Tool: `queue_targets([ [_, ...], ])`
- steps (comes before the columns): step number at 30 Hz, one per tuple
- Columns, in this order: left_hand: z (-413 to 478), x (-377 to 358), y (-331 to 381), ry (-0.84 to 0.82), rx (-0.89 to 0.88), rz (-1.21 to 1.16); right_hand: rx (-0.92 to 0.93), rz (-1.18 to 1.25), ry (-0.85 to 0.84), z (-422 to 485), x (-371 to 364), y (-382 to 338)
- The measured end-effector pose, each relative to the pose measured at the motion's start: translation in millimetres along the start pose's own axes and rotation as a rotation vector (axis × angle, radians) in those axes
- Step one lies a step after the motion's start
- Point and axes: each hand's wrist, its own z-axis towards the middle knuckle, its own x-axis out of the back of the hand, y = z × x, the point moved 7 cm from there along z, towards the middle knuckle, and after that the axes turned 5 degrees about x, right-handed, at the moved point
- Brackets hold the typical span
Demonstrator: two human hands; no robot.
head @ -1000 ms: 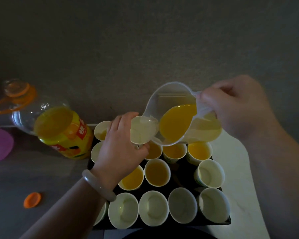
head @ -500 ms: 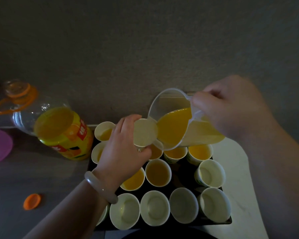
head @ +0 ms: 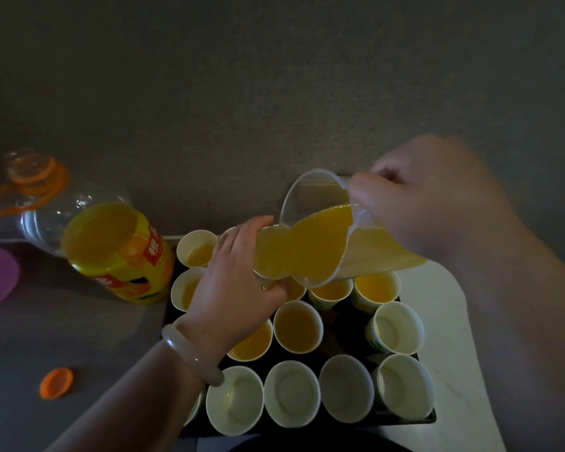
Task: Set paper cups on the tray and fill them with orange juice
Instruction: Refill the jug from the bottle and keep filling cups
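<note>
The jug (head: 307, 194) is thin translucent plastic, faintly frosted. The paper cups (head: 291, 393) are matt white paper, smooth inside. The bottle (head: 111, 243) is clear glossy plastic with a shiny printed label (head: 144, 265); the cap (head: 56, 383) is smooth orange plastic. The bracelet (head: 190, 353) looks like polished pale stone. The tray (head: 405, 421) is dark and smooth, the worktop (head: 62, 321) matt grey, the wall (head: 274, 93) matt and finely rough.

Dim light, plain dark grey wall (head: 274, 76), grey tabletop (head: 46, 337), pale surface (head: 444, 321) at right

The jug (head: 372, 252) has tipped further and juice (head: 317, 246) now fills the held cup (head: 269, 256)
</note>
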Motion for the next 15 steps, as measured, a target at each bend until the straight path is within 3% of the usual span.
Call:
queue_targets([
  [15, 0.6, 4.0, -6.1, 0.003, 0.025, -0.042, 0.024, -0.024, -0.019, 3.0, 1.3, -7.4],
])
